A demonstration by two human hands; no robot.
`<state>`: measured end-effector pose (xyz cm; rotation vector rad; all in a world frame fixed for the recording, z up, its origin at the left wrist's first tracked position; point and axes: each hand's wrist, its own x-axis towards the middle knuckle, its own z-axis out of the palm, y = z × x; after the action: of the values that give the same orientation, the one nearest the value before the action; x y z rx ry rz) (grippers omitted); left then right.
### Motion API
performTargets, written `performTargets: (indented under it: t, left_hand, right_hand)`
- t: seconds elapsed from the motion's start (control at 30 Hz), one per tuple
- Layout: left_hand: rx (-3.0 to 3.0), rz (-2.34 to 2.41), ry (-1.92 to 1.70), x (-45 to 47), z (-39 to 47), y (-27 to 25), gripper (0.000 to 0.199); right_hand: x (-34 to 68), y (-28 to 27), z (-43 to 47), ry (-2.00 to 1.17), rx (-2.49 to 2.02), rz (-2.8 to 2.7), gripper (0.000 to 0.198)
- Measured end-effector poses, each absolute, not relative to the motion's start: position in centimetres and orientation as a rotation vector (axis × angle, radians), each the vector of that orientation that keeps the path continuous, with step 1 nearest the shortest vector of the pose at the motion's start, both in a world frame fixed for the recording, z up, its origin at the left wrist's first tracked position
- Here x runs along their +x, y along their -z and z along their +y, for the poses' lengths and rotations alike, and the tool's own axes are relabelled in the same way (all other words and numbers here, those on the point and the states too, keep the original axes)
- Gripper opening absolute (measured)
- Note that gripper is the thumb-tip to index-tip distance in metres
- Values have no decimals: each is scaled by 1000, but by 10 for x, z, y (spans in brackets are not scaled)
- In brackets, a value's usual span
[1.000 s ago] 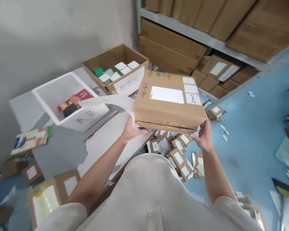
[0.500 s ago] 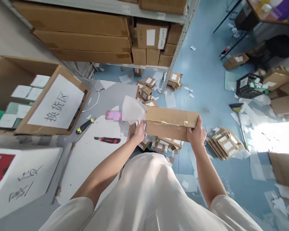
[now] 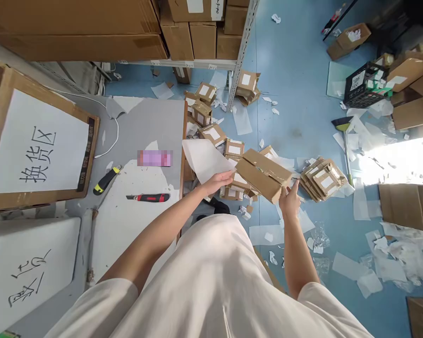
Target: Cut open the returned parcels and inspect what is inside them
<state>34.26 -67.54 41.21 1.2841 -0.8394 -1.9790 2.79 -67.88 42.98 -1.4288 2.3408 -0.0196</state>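
Note:
My left hand [image 3: 219, 182] pinches a white sheet of thin wrapping material [image 3: 206, 159], which hangs over the table's edge. To its right, a brown cardboard box [image 3: 262, 173] with a taped seam is tilted above the heap of cartons. My right hand [image 3: 289, 198] is beside the box's near right corner, thumb and forefinger apart; it seems not to grip it, though contact is hard to judge. A red-and-black utility knife [image 3: 148, 198], a yellow-and-black cutter [image 3: 106, 180] and a blurred pink packet [image 3: 155, 158] lie on the table.
The table [image 3: 155, 117] is at my left, with a large labelled carton [image 3: 45, 145] on it. A metal shelf [image 3: 240, 61] stands ahead. Flattened cartons [image 3: 322, 179], paper scraps, a broom [image 3: 346, 150] and a black crate [image 3: 364, 84] are on the blue floor.
The box has moved down and away, turned and tilted, and looks smaller. My right hand's fingers have come apart at its corner. The white sheet stays in my left hand. The view has tilted downward.

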Motion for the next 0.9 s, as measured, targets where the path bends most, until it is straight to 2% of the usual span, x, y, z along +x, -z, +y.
performTargets:
  t: [0.07,0.17,0.33,0.47,0.67,0.9]
  left_hand:
    - [1253,-864,2022,346,-662,-420,80]
    - [1383,-844,1899,360,-633,-428,79]
    - [1654,-610,1463,405,-574,-430,63]
    - [1782,-179,1071,443,-508,-426,55]
    - [1873,424,642,447,-391,-415,63]
    - [1912,695,601,403,-343,-397,70]
  right_hand:
    - [34,-427,-677,47,-1504,2273,70]
    - [48,-424,-681,21,-1665,2135,71]
    - [105,-412,-706,14,-2020,1717,61]
    - [204,-397,-731,92,-2349,1122,51]
    - [380,-370,-749,22,-2590,449,49]
    - [472,-344,-749,-129,-2749,319,51]
